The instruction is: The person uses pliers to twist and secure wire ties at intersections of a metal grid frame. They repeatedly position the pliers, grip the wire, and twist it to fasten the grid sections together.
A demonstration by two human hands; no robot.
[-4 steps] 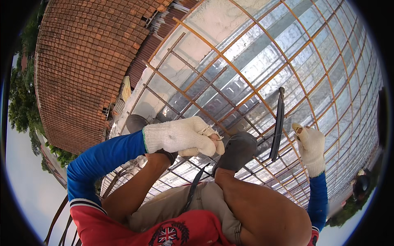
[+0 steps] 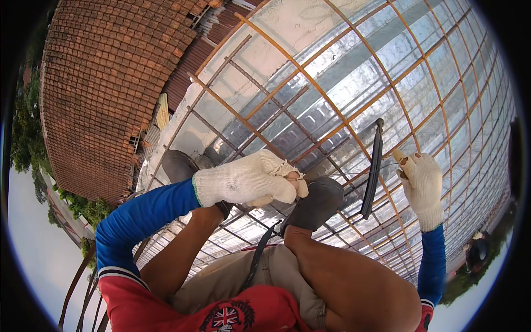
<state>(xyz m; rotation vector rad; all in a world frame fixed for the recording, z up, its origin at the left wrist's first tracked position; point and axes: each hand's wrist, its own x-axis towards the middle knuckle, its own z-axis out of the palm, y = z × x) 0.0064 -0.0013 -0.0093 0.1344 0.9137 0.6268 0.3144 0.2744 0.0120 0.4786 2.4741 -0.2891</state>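
Observation:
My left hand (image 2: 243,180), in a worn white knit glove with bare fingertips poking through, is closed with thumb and fingers pinched together beside my dark shoe (image 2: 316,203). Thin tie wire (image 2: 389,164) runs between it and my right hand (image 2: 421,188). That hand, gloved alike with a torn fingertip, is closed on the other end of the wire, off to the right. Between the hands is a pair of pincers (image 2: 373,174) with long black handles, its head pointing away from me; neither hand touches it. Under them spreads a grid of rusty reinforcing bars (image 2: 338,113).
Shiny metal decking (image 2: 337,66) lies beneath the bars. A pale concrete edge (image 2: 221,80) borders it on the left, with a tiled roof (image 2: 105,94) beyond. My knees are bent, and a dark strap (image 2: 260,252) hangs at my waist. Bar ends stick out at the far left.
The view has shifted a little, so the bars and roof sit further left. My right hand is slightly farther up, still holding the wire. My left hand keeps its pinch.

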